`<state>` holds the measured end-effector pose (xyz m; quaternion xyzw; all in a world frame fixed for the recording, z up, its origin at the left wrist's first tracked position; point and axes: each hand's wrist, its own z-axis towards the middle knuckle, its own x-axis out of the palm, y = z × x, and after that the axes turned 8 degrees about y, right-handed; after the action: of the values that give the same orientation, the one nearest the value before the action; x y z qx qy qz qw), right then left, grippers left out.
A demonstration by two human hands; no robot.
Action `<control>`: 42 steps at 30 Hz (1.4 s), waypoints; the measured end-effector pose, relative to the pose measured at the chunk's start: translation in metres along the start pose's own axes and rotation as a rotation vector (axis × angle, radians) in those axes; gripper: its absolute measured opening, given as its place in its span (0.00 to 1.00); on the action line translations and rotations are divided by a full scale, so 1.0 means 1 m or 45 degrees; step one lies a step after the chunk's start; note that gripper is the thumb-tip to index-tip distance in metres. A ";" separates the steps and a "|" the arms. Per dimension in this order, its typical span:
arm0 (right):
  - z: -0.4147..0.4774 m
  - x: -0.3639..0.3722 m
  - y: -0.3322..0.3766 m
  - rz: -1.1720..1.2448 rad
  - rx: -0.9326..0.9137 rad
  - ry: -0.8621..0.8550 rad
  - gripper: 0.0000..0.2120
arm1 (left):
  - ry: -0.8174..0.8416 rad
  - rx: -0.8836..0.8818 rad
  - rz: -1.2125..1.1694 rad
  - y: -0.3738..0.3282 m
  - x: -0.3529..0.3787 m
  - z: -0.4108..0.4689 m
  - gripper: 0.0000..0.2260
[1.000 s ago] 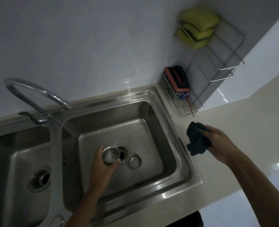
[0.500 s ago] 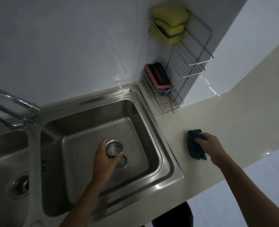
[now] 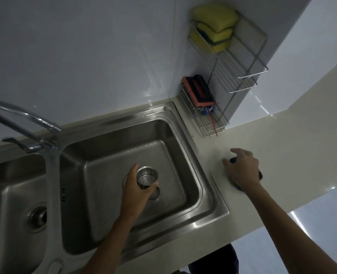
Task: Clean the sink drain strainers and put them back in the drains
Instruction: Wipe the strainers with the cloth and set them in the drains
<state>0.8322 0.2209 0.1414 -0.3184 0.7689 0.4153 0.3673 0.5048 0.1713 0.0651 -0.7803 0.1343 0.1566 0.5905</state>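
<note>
Both forearms run off the bottom edge. The left hand (image 3: pixel 133 191) hides most of the right basin's drain (image 3: pixel 156 195); only a sliver shows at the hand's 4 o'clock. It grips the strainer basket (image 3: pixel 147 178), a shiny perforated steel cup above that drain, with the thumb on its 10 o'clock side and the fingers curled under at 5 o'clock. At 3 o'clock, on the smooth beige counter (image 3: pixel 282 145), the right hand (image 3: pixel 242 170) lies palm down with fingers spread, covering most of a dark cloth (image 3: pixel 259 175); whether they touch is unclear. The left basin's drain (image 3: pixel 37 216) is dim. Farther off, at 1 o'clock, a wire rack (image 3: pixel 240 76) carries yellow sponges (image 3: pixel 213 26).
</note>
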 end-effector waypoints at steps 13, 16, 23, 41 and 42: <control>-0.133 0.156 0.227 -0.076 -0.872 0.360 0.35 | -0.090 0.045 0.012 0.020 -0.126 -0.039 0.52; -0.158 0.187 0.263 -0.136 -0.941 0.420 0.36 | -0.182 0.091 0.035 0.037 -0.167 -0.054 0.48; -0.207 0.248 0.334 -0.163 -1.019 0.586 0.36 | -0.281 0.008 0.042 0.094 -0.250 -0.087 0.45; -0.200 0.495 0.443 -0.690 -1.229 0.529 0.36 | 0.065 -0.091 1.301 0.268 -0.410 -0.116 0.41; -0.198 0.506 0.438 -0.717 -1.224 0.533 0.37 | 0.069 -0.070 1.326 0.272 -0.409 -0.116 0.41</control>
<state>0.1581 0.1523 -0.0246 -0.7158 0.4368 0.5318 0.1185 0.0333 -0.0032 0.0206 -0.6290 0.5158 0.4127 0.4100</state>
